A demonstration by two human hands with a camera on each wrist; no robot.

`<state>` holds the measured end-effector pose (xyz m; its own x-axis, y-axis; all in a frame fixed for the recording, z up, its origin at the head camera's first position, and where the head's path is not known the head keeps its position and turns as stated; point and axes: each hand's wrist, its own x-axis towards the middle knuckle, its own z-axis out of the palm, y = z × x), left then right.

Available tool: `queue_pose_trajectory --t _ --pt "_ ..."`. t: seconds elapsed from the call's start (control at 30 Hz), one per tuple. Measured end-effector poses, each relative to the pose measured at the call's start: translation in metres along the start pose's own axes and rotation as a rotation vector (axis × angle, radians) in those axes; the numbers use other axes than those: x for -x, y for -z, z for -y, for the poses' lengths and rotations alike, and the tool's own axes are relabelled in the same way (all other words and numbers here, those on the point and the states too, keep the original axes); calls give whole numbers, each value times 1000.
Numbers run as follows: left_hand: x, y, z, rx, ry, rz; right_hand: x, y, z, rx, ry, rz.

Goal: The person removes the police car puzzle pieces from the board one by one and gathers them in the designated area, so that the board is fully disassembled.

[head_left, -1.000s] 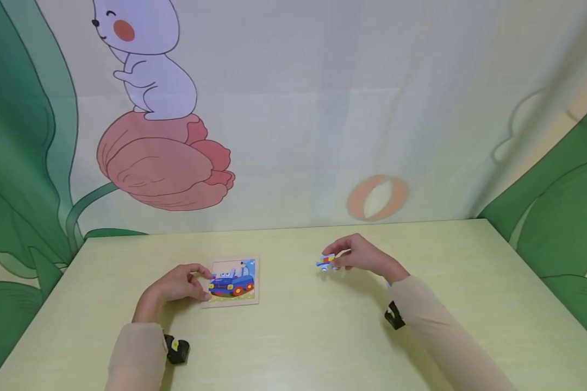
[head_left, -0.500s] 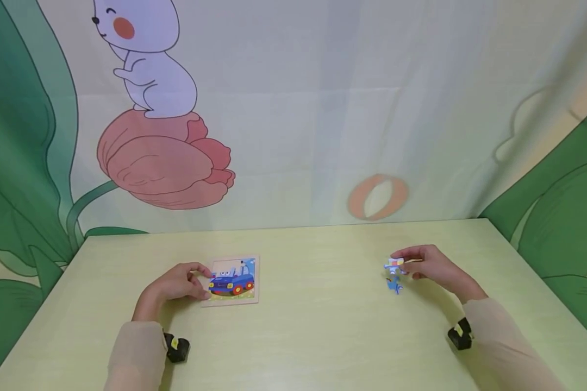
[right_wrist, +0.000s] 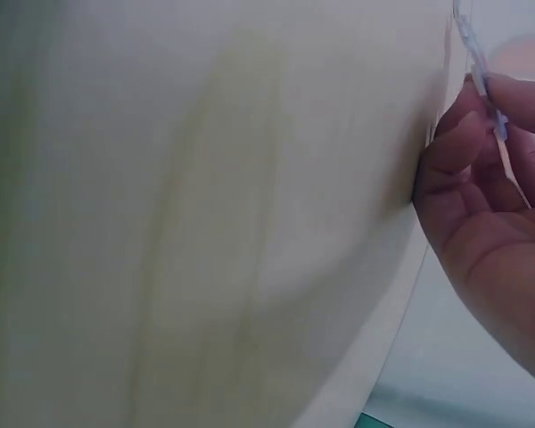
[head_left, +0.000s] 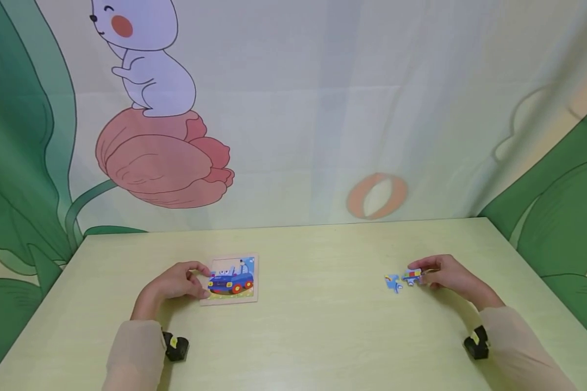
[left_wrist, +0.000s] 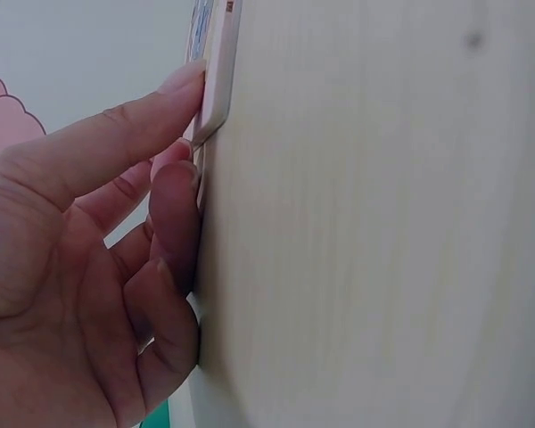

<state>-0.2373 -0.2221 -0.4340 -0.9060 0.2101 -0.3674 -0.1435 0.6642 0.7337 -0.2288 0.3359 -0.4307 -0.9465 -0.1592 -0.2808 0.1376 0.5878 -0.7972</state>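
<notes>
A small wooden jigsaw puzzle (head_left: 231,279) with a blue car picture lies in its pale frame on the left of the table. My left hand (head_left: 178,281) holds the frame's left side, and in the left wrist view the thumb (left_wrist: 183,80) presses on its edge. Over at the right, my right hand (head_left: 447,275) pinches a puzzle piece (head_left: 412,276) with red, yellow and blue on it. In the right wrist view this piece (right_wrist: 481,71) appears edge-on between thumb and fingers. A light blue puzzle piece (head_left: 393,282) lies on the table just left of it.
The pale yellow table (head_left: 313,326) reaches back to a printed curtain (head_left: 293,136) with a white animal and a pink flower. Each wrist wears a black strapped device, such as the left one (head_left: 176,347).
My right hand has carried its puzzle piece rightward and then down beside the light blue piece, which the arm hid earlier. My left hand stays at the frame.
</notes>
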Motion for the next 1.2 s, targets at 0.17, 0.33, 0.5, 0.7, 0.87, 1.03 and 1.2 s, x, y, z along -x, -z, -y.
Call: queue_pose_trajectory --t 0.17,0.33,0.5,0.7,0.87,1.03,1.2 --pt "0 0 0 -8 1 -2 -2 -1 -2 59 2 -7" --pt "-1 0 1 -9 -3 -2 -2 -2 -3 131 32 -11" --pt "-1 0 2 -4 -3 -3 -2 -3 -3 177 60 -12" --pt "-1 -1 3 -4 -3 -7 -4 -3 -6 252 154 -13" --pt "0 -1 2 -7 1 -11 -2 -4 -3 287 168 -18" --pt "0 -1 2 -15 1 -13 -1 -4 -3 297 156 -19" --pt "0 -1 1 -20 6 -13 -1 -4 -4 292 168 -17"
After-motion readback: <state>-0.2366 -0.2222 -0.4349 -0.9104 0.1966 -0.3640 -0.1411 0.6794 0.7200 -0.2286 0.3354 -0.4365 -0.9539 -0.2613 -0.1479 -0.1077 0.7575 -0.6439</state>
